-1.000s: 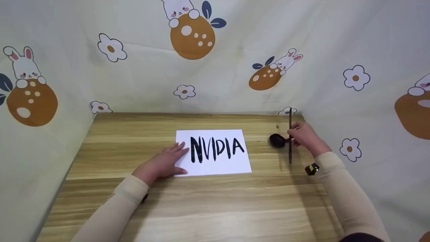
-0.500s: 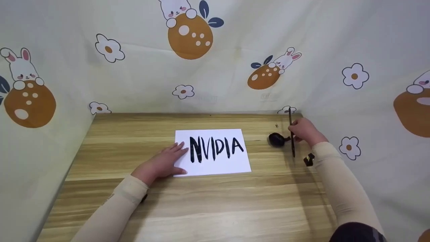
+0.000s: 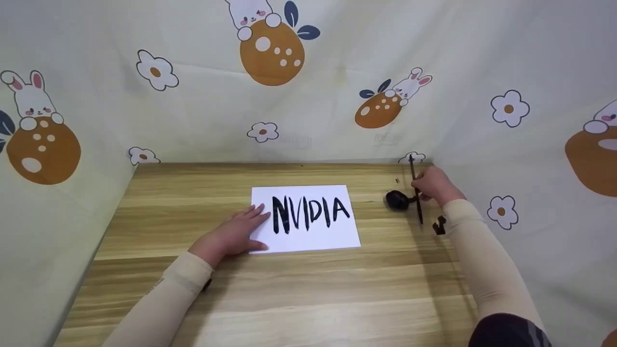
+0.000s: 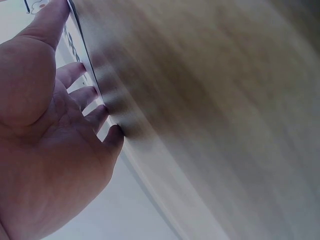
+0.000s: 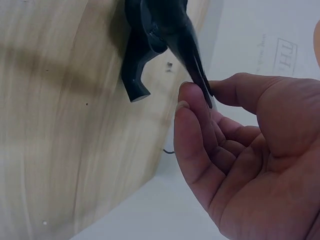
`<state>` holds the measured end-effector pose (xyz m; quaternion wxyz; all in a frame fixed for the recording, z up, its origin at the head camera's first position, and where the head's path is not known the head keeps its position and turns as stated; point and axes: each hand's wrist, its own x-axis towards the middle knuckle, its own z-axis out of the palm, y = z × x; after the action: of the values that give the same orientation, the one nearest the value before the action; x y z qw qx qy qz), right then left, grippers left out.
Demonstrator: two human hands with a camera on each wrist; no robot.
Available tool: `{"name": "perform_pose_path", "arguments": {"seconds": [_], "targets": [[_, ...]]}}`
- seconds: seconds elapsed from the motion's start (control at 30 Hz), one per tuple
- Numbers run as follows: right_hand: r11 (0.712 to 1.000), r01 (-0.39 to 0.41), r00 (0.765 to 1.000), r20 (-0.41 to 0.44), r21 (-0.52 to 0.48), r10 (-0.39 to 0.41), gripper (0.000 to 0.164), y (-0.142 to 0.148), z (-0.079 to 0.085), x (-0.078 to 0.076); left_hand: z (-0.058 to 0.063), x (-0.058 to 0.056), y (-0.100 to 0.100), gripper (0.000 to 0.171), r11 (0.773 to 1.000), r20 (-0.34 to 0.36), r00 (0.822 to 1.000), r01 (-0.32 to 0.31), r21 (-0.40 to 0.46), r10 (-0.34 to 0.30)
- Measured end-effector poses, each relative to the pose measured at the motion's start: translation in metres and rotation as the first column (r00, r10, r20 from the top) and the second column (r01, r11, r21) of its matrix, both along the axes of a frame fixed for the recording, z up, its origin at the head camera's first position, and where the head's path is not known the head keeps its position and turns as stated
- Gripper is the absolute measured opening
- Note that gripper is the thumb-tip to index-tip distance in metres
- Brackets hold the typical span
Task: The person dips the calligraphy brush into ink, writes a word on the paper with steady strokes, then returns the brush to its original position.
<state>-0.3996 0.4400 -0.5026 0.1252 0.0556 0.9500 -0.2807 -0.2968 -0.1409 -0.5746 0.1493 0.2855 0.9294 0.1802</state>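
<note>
My left hand (image 3: 236,231) rests with spread fingers on the left edge of a white sheet of paper (image 3: 313,241). The sheet bears the brush-written letters NVIDIA (image 3: 311,214) in black. On the right, my right hand (image 3: 434,185) pinches a thin dark ink brush (image 3: 418,207) between thumb and fingers. One end of the brush points back toward the wall, the other toward me. Just left of it sits a small round black pot (image 3: 397,200) with a short arm reaching to the brush. In the right wrist view, black shapes (image 5: 172,30) overlap near the fingertips.
The wooden table (image 3: 299,299) meets a printed cloth wall (image 3: 207,115) at the back and sides. A small dark speck (image 3: 397,180) lies behind the pot. A black wrist camera (image 3: 438,225) hangs by the right sleeve.
My right hand has shifted slightly left and away from me. The brush has gone from nearly vertical to tilted, its far end swinging left. My left hand stays on the paper.
</note>
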Motion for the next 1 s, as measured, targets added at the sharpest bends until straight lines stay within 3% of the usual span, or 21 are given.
{"name": "perform_pose_path", "arguments": {"seconds": [0.53, 1.0], "targets": [[0.991, 0.010, 0.999, -0.035, 0.130, -0.006, 0.034, 0.001, -0.020, -0.014, 0.002, 0.001, 0.000, 0.093, 1.000, -0.003, 1.000, -0.010, -0.004, 0.010], [0.967, -0.014, 0.998, -0.061, 0.255, 0.031, 0.036, -0.011, -0.022, -0.016, 0.007, 0.005, 0.002, 0.093, 1.000, 0.004, 1.000, -0.027, 0.006, 0.027]]}}
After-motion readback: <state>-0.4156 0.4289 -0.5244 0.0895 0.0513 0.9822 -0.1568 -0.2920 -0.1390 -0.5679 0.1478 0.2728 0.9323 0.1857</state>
